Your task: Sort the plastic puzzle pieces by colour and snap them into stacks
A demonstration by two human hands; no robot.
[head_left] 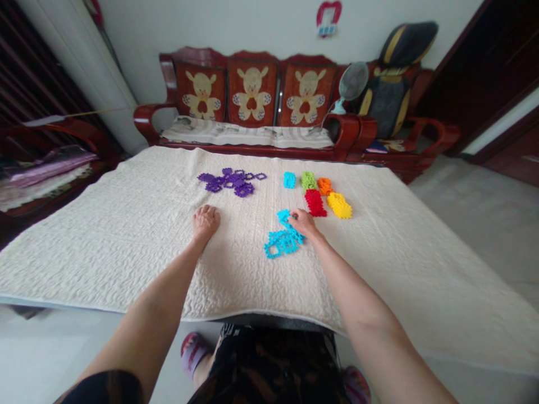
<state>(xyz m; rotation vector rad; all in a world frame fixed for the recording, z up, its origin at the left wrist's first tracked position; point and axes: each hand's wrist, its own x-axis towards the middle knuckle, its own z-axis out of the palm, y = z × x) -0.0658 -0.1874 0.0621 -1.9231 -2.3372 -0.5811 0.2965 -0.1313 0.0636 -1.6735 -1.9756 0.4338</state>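
A loose pile of light-blue plastic building tiles [287,242] with bumpy edges lies on the quilted cloth. My right hand [302,222] is over its upper right side, its fingers pinched on a light-blue tile [284,217]. The fingertips partly hide that tile's edge. To the left, my left hand [206,221] rests on the cloth with its fingers curled under, and nothing shows in it. Beyond it is a heap of purple tiles [229,182], apart from the hand.
Compact stacks of tiles sit past my right hand: light blue [289,180], green [309,180], orange [324,186], red [315,203] and yellow [339,206]. The cream quilted cloth [105,241] covers the table. Behind stand a wooden sofa [252,154] and a fan [353,81].
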